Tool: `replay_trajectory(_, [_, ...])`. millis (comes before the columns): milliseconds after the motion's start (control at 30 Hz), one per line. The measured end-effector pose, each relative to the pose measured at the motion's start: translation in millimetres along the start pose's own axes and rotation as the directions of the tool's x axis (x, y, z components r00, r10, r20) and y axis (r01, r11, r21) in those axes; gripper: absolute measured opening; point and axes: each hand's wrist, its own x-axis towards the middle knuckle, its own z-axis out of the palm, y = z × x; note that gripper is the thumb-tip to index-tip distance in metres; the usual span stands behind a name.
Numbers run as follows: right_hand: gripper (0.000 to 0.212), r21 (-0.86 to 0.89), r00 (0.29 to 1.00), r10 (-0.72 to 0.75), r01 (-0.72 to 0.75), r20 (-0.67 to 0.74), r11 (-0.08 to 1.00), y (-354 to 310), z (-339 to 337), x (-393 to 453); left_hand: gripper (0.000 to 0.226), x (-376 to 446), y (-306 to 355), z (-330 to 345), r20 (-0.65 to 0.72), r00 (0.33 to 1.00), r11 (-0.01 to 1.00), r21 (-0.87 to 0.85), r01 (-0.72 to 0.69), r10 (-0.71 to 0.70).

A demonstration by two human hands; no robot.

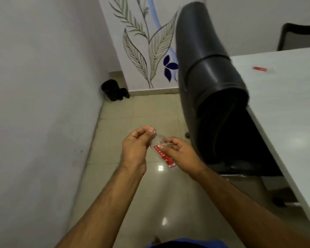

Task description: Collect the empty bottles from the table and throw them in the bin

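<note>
Both my hands hold one small clear plastic bottle (162, 153) with a red label, above the tiled floor. My left hand (137, 148) is closed around its neck end, fingers curled over the top. My right hand (180, 152) grips the body over the label. A second clear bottle with a red label (262, 69) lies on its side on the white table (284, 108) at the right. A black bin (111, 89) stands on the floor in the far corner, against the wall.
A black office chair (211, 83) stands between me and the table, its back toward me. A plain wall runs along my left. A wall painted with leaves closes the far end. Another dark chair (301, 35) sits behind the table.
</note>
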Motion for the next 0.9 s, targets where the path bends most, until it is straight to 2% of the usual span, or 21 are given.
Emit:
replay_trajectory(100, [0.041,-0.067,0.998,-0.041,0.037,-0.057,0.997,-23,71,43,0.014,46,39,-43,-0.066,0.995,0.997,0.025,-0.069,0.070])
replay_trajectory(200, [0.041,0.087,0.998,-0.053,0.056,-0.035,0.995,-50,109,89,0.018,97,74,-70,-0.045,0.998,0.998,0.034,-0.047,0.049])
replay_trajectory(300, [0.044,0.267,0.983,0.025,-0.074,0.184,0.961,-78,118,152,0.020,157,103,-87,-0.003,0.999,0.999,-0.010,-0.034,0.034])
replay_trajectory(400, [0.061,0.349,0.849,0.101,-0.318,0.518,0.881,-91,123,234,0.022,227,126,-96,0.061,0.997,0.998,-0.041,-0.041,0.044])
replay_trajectory(467, [0.062,0.367,0.775,0.108,-0.412,0.623,0.834,-98,128,290,0.024,274,141,-94,0.071,0.996,0.998,-0.029,-0.052,0.054])
replay_trajectory(500, [0.062,0.371,0.767,0.111,-0.425,0.632,0.826,-102,130,315,0.025,297,148,-91,0.066,0.996,0.998,-0.017,-0.052,0.053])
replay_trajectory(567, [0.063,0.347,0.808,0.122,-0.377,0.577,0.859,-120,136,367,0.021,348,167,-81,0.047,0.998,0.999,-0.010,-0.041,0.042])
replay_trajectory(633, [0.066,0.304,0.896,0.120,-0.268,0.429,0.914,-137,137,408,0.015,395,182,-68,0.043,0.999,1.000,0.013,-0.021,0.020])
replay_trajectory(700, [0.060,0.250,0.960,0.098,-0.166,0.262,0.954,-153,131,444,0.016,439,197,-50,0.065,0.998,0.998,0.066,-0.011,0.007])
replay_trajectory(800, [0.048,0.216,0.989,0.074,-0.101,0.128,0.971,-171,110,492,0.015,499,217,-18,0.176,0.984,0.998,0.066,0.022,-0.034])
replay_trajectory(900, [0.061,0.233,0.995,0.074,-0.089,0.072,0.968,-186,79,544,0.016,563,231,22,0.315,0.946,0.994,0.093,0.050,-0.077])
